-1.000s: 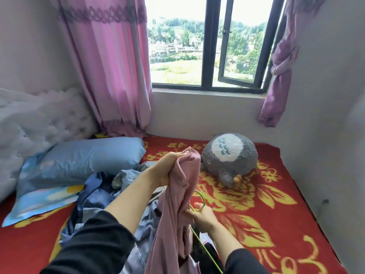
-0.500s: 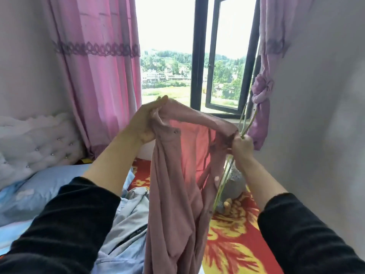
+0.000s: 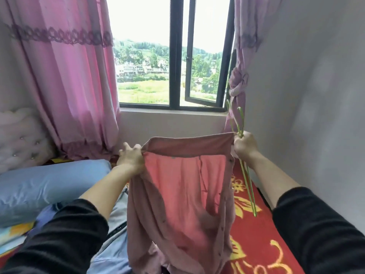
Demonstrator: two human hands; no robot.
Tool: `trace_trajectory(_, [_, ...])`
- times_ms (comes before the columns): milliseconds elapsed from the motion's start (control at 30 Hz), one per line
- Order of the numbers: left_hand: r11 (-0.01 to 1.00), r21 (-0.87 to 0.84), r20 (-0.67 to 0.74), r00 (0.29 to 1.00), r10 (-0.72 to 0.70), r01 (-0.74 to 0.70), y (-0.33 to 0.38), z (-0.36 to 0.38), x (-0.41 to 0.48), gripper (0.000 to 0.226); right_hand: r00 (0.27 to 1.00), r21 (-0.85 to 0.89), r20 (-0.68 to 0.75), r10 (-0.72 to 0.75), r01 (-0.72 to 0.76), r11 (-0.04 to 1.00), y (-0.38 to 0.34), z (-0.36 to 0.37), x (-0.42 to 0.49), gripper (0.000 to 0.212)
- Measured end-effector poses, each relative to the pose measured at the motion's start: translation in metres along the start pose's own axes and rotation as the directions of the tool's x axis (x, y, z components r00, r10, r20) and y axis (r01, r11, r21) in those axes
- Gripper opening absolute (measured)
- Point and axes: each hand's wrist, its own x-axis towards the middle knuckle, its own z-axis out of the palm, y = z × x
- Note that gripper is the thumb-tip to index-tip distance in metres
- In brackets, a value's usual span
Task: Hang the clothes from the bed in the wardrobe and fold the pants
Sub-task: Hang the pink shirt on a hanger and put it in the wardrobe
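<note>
A dusty pink buttoned shirt point(image 3: 181, 186) hangs spread out in front of me, its top edge stretched level between both hands. My left hand point(image 3: 131, 158) grips the shirt's left top corner. My right hand point(image 3: 245, 144) pinches the right top corner and also holds thin green wire hangers point(image 3: 242, 125), whose hooks stick up and whose bars slope down past my wrist. Below the shirt lies a pile of blue-grey clothes point(image 3: 116, 230) on the bed, partly hidden by my left arm.
The bed has a red cover with yellow flowers point(image 3: 254, 240) and a blue pillow point(image 3: 49, 184) at left. Pink curtains point(image 3: 75, 80) flank a window point(image 3: 175, 56). A white wall point(image 3: 316, 95) stands close on the right, a tufted headboard point(image 3: 19, 135) at far left.
Both hands moved apart and lower, stretching the shirt's top edge flat and wide. My view has shifted, so the stuffed toy on the bed is now hidden behind the shirt.
</note>
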Motion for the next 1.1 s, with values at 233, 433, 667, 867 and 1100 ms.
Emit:
trace_trajectory(233, [0.103, -0.865, 0.468, 0.864, -0.184, 0.491, 0.008, 0.011, -0.009, 0.032, 0.98, -0.241, 0.189, 0.055, -0.008, 0.971, 0.061, 0.01, -0.02, 0.036])
trace_trajectory(433, [0.472, -0.638, 0.65, 0.754, -0.093, 0.608, 0.009, 0.018, -0.021, 0.023, 0.962, -0.104, 0.235, 0.138, -0.117, 0.988, 0.085, 0.012, -0.039, 0.036])
trace_trajectory(667, [0.637, -0.525, 0.66, 0.742, -0.115, 0.565, 0.009, 0.045, -0.026, 0.037, 0.846, 0.234, 0.495, 0.196, -0.347, 0.908, 0.128, -0.017, -0.07, 0.032])
trace_trajectory(867, [0.623, -0.56, 0.694, 0.72, -0.007, 0.546, 0.017, 0.05, -0.037, 0.034, 0.784, 0.114, 0.594, 0.177, -0.3, 0.947, 0.131, -0.003, -0.107, 0.034])
trace_trajectory(1100, [0.612, -0.64, 0.716, 0.65, 0.256, 0.464, 0.055, 0.039, -0.062, 0.023, 0.834, -0.072, 0.544, 0.09, -0.06, 0.996, 0.099, 0.062, -0.134, 0.031])
